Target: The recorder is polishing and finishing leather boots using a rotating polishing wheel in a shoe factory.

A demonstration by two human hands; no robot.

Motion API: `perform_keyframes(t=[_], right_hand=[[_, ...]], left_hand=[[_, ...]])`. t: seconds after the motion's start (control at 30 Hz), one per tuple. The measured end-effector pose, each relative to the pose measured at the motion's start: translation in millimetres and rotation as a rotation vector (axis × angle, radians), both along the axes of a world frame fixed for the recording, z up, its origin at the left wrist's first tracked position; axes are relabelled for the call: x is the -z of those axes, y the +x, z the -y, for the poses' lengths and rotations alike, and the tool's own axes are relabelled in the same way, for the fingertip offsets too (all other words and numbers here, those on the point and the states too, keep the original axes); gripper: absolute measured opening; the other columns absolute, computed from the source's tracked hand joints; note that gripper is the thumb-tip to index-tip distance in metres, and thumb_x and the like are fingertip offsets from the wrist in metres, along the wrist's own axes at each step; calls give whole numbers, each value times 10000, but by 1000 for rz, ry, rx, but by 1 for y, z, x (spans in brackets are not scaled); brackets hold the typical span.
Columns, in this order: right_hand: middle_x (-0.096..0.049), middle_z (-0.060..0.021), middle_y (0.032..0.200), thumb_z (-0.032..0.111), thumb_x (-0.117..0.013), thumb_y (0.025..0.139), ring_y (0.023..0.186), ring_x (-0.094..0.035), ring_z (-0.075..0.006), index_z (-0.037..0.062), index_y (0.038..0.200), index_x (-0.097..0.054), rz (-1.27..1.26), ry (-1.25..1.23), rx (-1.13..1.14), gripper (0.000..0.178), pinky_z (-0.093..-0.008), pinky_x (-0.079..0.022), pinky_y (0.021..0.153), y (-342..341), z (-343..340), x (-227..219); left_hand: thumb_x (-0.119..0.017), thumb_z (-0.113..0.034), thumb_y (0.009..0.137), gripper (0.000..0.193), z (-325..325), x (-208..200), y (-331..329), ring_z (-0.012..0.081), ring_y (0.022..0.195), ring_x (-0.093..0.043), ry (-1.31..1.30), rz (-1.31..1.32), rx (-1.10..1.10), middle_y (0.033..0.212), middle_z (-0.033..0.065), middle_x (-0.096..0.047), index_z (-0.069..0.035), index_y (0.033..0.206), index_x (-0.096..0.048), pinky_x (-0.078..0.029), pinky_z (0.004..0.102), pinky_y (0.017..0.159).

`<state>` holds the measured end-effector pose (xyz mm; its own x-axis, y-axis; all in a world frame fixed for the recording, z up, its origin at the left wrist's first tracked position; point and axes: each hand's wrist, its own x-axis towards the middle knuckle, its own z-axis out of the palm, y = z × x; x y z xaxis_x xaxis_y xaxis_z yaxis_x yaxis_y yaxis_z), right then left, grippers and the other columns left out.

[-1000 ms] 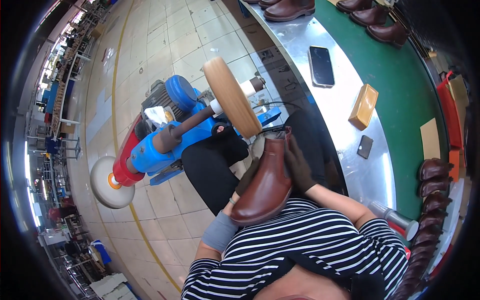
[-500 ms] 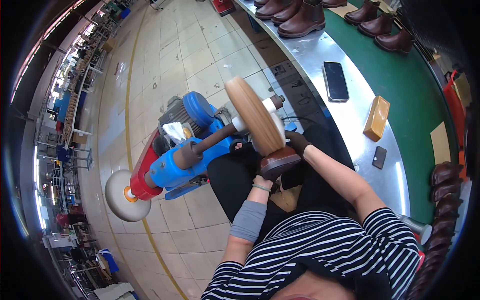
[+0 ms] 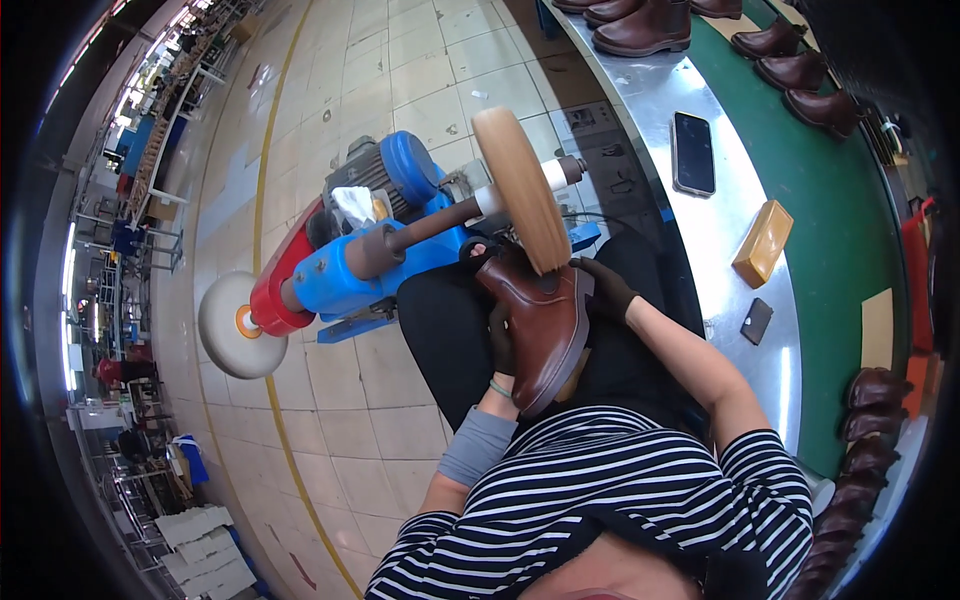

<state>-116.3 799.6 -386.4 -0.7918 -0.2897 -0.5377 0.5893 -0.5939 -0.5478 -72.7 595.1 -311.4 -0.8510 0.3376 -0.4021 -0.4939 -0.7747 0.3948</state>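
2 hands (image 3: 502,338) (image 3: 606,288), 2 wheels (image 3: 522,185) (image 3: 222,342); phone (image 3: 693,153) (just 1)

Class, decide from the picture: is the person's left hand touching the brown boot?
Touching: the head view shows the gloved left hand lying against the brown boot, no gap between them.

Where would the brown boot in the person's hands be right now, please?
In the head view, the brown boot is just right of centre, between the left hand and right hand, below the wheel.

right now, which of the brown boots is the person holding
The boot between the left hand and the right hand, at the lower edge of the tan wheel; the other boots sit farther off, touched by neither hand.
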Motion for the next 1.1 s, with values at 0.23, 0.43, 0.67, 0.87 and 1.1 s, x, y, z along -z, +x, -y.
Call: perform_keyframes(t=[0.23, 0.43, 0.67, 0.87, 1.1], right_hand=[[-617, -177, 1148, 588, -468, 871, 1011, -603, -305, 6, 1216, -546, 74, -88, 90, 681, -428, -442, 938, -53, -7, 9], [-623, -142, 1162, 653, -510, 818, 1008, -612, -263, 57, 1237, -552, 154, -71, 29, 730, -384, -458, 917, -103, 11, 30], [-638, -103, 1118, 622, -490, 860, 939, -634, -218, 83, 1271, -532, -11, -36, 59, 679, -333, -487, 846, -84, 9, 6], [-577, -108, 1222, 626, -467, 870, 1037, -592, -182, 79, 1330, -478, -154, 30, -42, 715, -304, -456, 903, -72, 6, -23], [-580, -117, 1075, 616, -509, 839, 955, -577, -203, 86, 1252, -540, -132, 113, -36, 673, -324, -445, 867, -56, -27, -35]], left_hand=[[-543, -431, 872, 515, -15, 9, -7, 218, 1017, -574, 92, 175, 347, 1139, 101, -590, -65, 1233, -506, -433, 349, 961], [-464, -308, 933, 352, -31, 25, -52, 218, 1006, -582, -228, -3, 54, 1086, 94, -611, -59, 1169, -547, -443, 339, 939], [-520, -323, 852, 413, -32, 30, 8, 245, 1075, -558, -189, 157, 78, 1112, 113, -605, -55, 1164, -550, -416, 390, 986], [-545, -344, 847, 416, -48, 5, 38, 251, 1062, -559, 23, 299, 114, 1123, 105, -604, -77, 1166, -553, -410, 398, 991], [-589, -327, 826, 421, -60, -12, 24, 244, 1023, -581, -56, 230, 151, 1101, 102, -614, -69, 1157, -556, -447, 392, 946]])
